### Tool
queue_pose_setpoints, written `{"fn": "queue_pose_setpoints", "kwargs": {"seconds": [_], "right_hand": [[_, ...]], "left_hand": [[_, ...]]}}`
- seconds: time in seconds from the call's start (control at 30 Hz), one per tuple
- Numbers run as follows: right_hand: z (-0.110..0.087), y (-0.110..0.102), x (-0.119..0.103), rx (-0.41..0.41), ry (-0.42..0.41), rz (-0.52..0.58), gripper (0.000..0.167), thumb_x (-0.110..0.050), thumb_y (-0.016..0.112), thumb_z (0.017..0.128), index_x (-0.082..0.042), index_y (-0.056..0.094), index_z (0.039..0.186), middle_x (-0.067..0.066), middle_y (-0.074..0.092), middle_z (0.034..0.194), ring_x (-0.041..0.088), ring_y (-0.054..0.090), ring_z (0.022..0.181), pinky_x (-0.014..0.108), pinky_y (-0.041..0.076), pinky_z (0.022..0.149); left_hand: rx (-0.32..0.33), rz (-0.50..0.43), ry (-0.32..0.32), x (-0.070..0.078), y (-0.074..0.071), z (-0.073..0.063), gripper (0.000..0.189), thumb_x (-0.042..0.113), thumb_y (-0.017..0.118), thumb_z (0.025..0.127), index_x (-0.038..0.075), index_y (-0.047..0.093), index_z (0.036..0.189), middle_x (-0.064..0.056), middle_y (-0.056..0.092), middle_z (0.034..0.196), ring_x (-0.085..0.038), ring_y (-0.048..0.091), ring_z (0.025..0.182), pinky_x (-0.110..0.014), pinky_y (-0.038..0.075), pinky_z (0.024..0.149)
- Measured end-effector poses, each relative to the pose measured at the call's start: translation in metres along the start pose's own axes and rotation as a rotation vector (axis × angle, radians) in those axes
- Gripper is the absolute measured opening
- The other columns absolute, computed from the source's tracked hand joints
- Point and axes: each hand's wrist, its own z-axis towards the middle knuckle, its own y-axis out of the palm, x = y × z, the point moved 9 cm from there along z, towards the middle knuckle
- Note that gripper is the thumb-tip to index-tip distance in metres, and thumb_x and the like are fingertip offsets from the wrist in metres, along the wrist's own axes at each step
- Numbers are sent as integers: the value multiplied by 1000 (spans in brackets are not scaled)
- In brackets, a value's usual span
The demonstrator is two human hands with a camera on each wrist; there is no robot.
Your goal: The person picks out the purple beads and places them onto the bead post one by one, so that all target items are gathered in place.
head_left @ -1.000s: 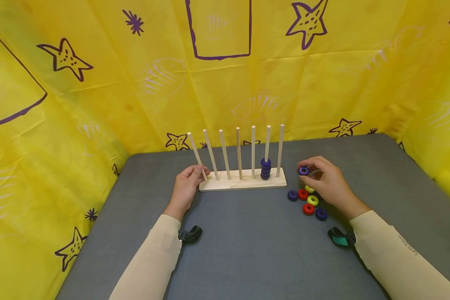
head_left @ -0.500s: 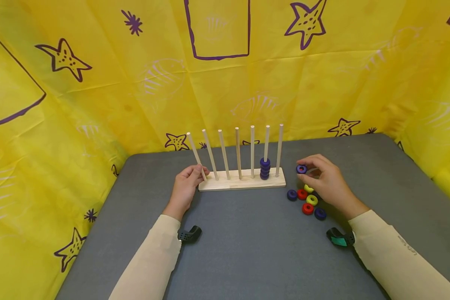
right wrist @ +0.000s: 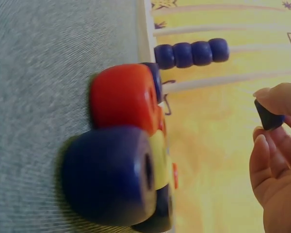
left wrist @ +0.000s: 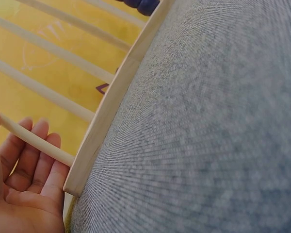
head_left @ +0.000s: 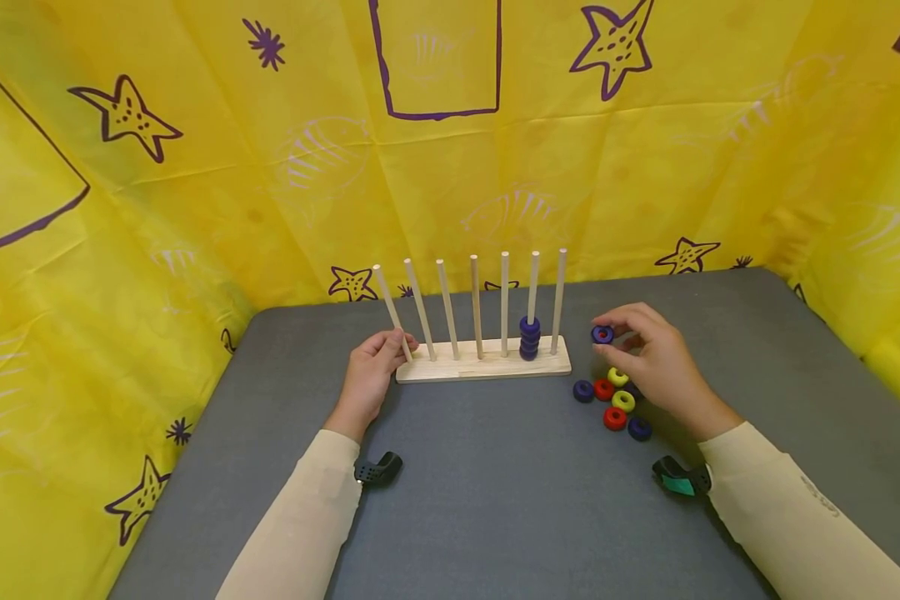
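A wooden stand (head_left: 483,367) carries a row of upright pegs. At its left end my left hand (head_left: 371,375) holds the outermost peg (head_left: 392,304) low down, between thumb and fingers; the left wrist view shows the fingers (left wrist: 26,167) behind that peg. Several dark blue rings (head_left: 529,338) are stacked on the second peg from the right. To the right of the stand, my right hand (head_left: 648,354) pinches a blue ring (head_left: 602,334) above the table, its hole facing the head camera. In the right wrist view this ring (right wrist: 269,115) sits between thumb and fingertips.
Loose rings lie below my right hand: red ones (head_left: 615,418), yellow ones (head_left: 623,402) and blue ones (head_left: 583,391). One blue ring is partly hidden by the hand. The grey tabletop (head_left: 495,500) meets a yellow patterned cloth (head_left: 435,183) behind the stand.
My right hand has risen slightly with the blue ring, showing more of the yellow ring beneath. My left hand stays at the outermost peg.
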Motion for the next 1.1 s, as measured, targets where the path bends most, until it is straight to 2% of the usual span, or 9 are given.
{"fn": "queue_pose_setpoints", "kwargs": {"seconds": [0.17,0.33,0.6,0.73,0.93,1.1], "right_hand": [[3,-3,-7,9,-3,11,35,15,85,87,4,75,118,10,67,112,19,60,95,8,51,80],[6,-5,-13,11,-15,17,35,14,86,87,4,75,118,10,68,112,26,62,94,9,52,80],[11,-6,-25,24,-69,43,34,14,87,86,2,76,117,8,70,111,14,62,92,11,53,80],[15,-7,-31,26,-89,58,34,13,87,87,1,77,117,7,71,112,15,63,91,13,55,80],[21,-7,-41,12,-97,24,33,11,86,89,0,76,118,7,70,113,19,64,89,12,54,80],[28,-8,-48,4,-84,0,33,10,86,90,-1,76,120,8,69,114,17,64,85,11,54,74]], "left_hand": [[1,5,1,-1,0,1,36,27,60,116,-6,73,120,-21,74,119,-30,69,119,-38,55,106],[0,2,10,-1,0,1,41,34,63,114,-5,74,119,-21,74,118,-30,70,119,-38,55,106],[5,-6,7,-1,0,1,41,34,62,114,-5,73,119,-21,74,118,-30,70,119,-38,56,106],[3,-2,5,-1,0,1,41,34,62,114,-5,74,119,-21,74,118,-30,70,119,-38,55,106],[-3,9,-3,-3,0,0,46,39,63,113,-5,73,119,-21,74,119,-30,69,120,-40,56,106],[-4,1,0,-2,-1,0,46,39,63,113,-5,73,119,-23,73,119,-30,69,120,-40,55,106]]}}
